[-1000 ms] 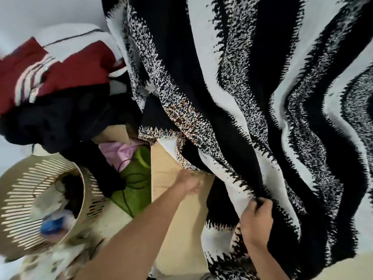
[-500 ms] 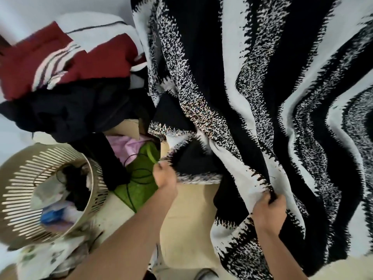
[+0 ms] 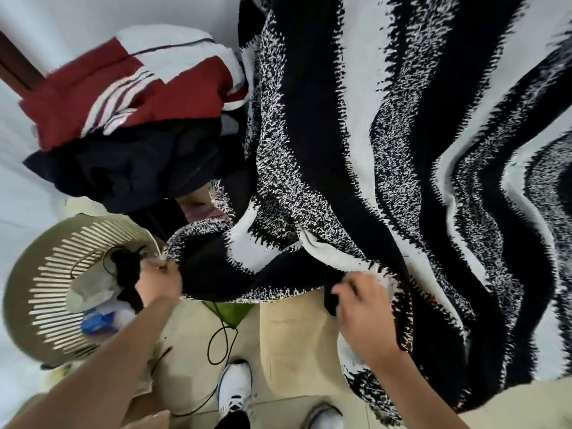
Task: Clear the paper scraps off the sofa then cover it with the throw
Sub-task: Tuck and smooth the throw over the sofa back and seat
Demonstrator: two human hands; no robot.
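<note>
Fuzzy woven cloth throw [image 3: 356, 150]; slatted plastic basket [image 3: 40, 292].

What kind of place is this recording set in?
Most likely a home living area: a black-and-white throw draped over a beige sofa, a pile of clothes beside it, and a slatted basket.
</note>
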